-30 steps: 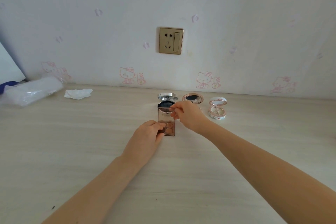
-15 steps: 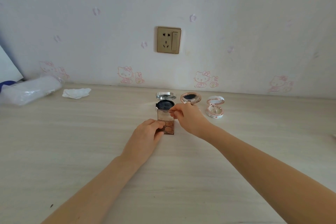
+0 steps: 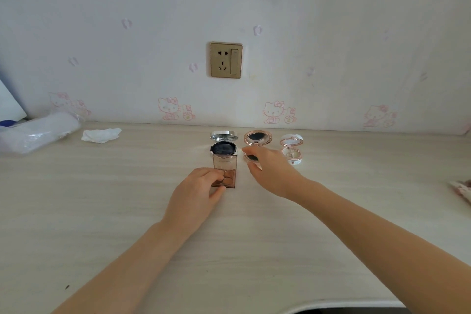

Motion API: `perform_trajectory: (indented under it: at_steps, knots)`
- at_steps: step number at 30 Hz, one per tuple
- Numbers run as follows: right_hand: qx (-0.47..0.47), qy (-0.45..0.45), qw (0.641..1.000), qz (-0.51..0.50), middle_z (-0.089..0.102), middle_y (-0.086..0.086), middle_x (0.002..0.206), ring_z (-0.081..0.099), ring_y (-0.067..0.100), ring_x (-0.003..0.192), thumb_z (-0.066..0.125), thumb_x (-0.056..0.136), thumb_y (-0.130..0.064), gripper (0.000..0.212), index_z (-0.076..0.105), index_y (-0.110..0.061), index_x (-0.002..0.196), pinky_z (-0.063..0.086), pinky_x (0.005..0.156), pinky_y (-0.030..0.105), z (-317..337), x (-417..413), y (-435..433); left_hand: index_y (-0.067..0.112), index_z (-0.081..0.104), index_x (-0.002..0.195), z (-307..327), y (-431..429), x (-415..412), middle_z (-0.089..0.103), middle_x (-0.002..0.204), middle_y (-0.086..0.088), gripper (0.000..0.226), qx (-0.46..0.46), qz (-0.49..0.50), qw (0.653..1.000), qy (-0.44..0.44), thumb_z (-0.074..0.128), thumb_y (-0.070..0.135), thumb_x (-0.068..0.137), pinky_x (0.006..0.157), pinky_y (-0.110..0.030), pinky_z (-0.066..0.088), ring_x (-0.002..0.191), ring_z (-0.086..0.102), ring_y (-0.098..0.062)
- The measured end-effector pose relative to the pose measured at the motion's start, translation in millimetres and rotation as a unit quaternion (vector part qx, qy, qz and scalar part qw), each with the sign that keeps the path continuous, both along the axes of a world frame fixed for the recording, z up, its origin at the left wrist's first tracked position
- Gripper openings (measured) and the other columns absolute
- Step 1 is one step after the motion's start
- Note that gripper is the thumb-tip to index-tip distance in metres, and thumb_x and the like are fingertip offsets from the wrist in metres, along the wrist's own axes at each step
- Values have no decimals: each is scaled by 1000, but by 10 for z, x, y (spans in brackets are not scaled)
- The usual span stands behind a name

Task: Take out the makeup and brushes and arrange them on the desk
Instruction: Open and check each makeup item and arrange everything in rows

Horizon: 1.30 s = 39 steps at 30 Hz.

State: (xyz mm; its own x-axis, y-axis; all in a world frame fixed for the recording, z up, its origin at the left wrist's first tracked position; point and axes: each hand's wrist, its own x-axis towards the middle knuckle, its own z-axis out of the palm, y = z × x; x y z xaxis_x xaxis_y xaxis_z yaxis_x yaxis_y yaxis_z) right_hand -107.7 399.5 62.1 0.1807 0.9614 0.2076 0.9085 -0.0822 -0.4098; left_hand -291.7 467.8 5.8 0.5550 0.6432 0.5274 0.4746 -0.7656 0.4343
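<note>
A clear brown eyeshadow palette (image 3: 225, 168) lies open in the middle of the desk (image 3: 127, 211), its lid raised toward the wall. My left hand (image 3: 197, 187) pinches the palette's near left corner. My right hand (image 3: 271, 168) hovers just right of the palette with fingers apart, thumb and forefinger on either side of the dark pan of a rose-gold compact (image 3: 258, 138). Behind the palette stands a black cushion compact (image 3: 223, 148) with a silver lid. A small white-and-pink compact (image 3: 292, 151) sits open at the right of the row.
A crumpled tissue (image 3: 102, 134) and a plastic-wrapped bundle (image 3: 38, 135) lie at the back left. A patterned pouch (image 3: 462, 189) shows at the right edge. A wall socket (image 3: 226, 60) hangs above the row. The desk's front edge curves at bottom right.
My right hand has let go of the palette's lid and shifted right toward the rose-gold compact. The lid stays raised. My left hand has kept its hold on the palette.
</note>
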Motion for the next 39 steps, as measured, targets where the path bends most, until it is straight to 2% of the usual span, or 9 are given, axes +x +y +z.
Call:
perform_trajectory:
  at_steps: [3,7,11,14,24,30,34,39]
  knots:
    - [3,-21,1000,-8,60,4,123,54,25,113,45,95,-15,36,51,-15,130,45,93,35,30,149,-258,20,70,93,73,-159,106,68,101,12,12,24,-23,999,-7,71,16,82,79,-30,53,101,56,-5]
    - [-5,-34,998,-45,54,1,135,50,20,123,46,97,-19,38,48,-18,135,41,100,33,36,421,-727,16,70,103,123,-432,407,69,108,7,17,33,-68,997,6,67,18,86,85,-26,48,111,57,-11]
    - [-8,-41,995,-96,54,-2,135,49,15,124,45,97,-19,37,49,-17,134,38,102,26,-2,708,-1246,14,68,111,156,-745,815,67,114,4,22,21,-130,991,22,61,21,91,90,-33,49,118,53,-10]
    - [-12,-45,990,-135,54,-3,135,48,14,125,45,98,-20,38,49,-18,135,37,103,24,-33,911,-1650,17,65,117,156,-971,1135,64,119,5,26,11,-169,985,46,54,25,94,92,-33,47,121,49,-8]
    - [-34,-59,968,-240,56,-2,133,51,15,122,47,96,-20,36,52,-18,132,41,103,29,-126,1618,-2791,18,63,122,244,-1714,2164,63,121,1,30,-21,-239,968,72,47,25,97,94,-31,43,118,52,-15]
    - [-32,-72,951,-300,58,-2,130,53,18,119,48,96,-20,34,55,-19,129,44,98,32,-98,2022,-3168,18,63,122,222,-2034,2781,64,122,-1,31,-39,-279,956,85,46,25,97,96,-33,43,118,53,-19]
    - [-31,-82,940,-330,63,4,116,58,24,104,46,95,-19,28,60,-17,119,47,80,30,-82,2276,-3282,17,64,118,223,-2172,3219,66,119,-2,29,-32,-296,950,92,47,24,96,93,-36,45,115,54,-22]
    - [-22,-85,936,-340,65,8,110,59,28,98,47,93,-15,26,64,-13,112,50,83,40,-96,2624,-3351,16,67,103,232,-2221,3700,68,107,-3,23,-26,-303,948,91,47,22,94,84,-40,48,106,55,-25]
